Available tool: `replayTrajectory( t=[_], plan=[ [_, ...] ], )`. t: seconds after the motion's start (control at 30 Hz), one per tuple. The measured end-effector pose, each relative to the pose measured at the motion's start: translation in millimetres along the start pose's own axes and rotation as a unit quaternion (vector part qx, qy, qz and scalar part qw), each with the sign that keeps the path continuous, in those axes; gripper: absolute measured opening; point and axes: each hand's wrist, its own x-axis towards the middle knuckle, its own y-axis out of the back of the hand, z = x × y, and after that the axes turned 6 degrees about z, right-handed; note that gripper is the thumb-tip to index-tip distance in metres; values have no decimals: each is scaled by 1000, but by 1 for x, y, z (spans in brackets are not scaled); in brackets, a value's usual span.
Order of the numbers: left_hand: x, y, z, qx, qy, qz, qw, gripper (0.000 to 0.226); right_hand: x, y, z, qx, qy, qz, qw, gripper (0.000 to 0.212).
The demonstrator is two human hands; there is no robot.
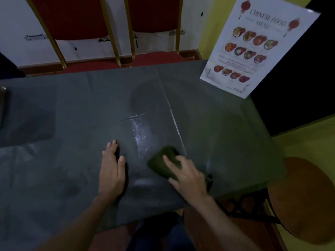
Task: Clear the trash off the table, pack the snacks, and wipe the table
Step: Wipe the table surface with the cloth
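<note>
right hand (188,175) on cloth (164,163), left hand (112,167) flat on table (72,109)

We see the surface (72,115) smooth and matt with one wet glossy streak, a soft green cloth (161,161), a paper menu (253,51), a wooden stool (304,196).

Restaurant: table (72,109), Chinese food menu (253,48)
</note>
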Motion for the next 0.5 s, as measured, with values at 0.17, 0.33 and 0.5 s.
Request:
replayTrajectory(
  t=[0.17,0.33,0.5],
  plan=[
    [-1,-4,3,43,-21,-12,999,51,-18,36,107,-57,-294,67,952,75],
    [-2,-6,4,75,-25,-14,997,53,47,26,67,-34,-332,86,939,70],
    [-1,-4,0,55,-2,0,999,50,10,-5,-32,28,-53,-6,998,74]
  ],
)
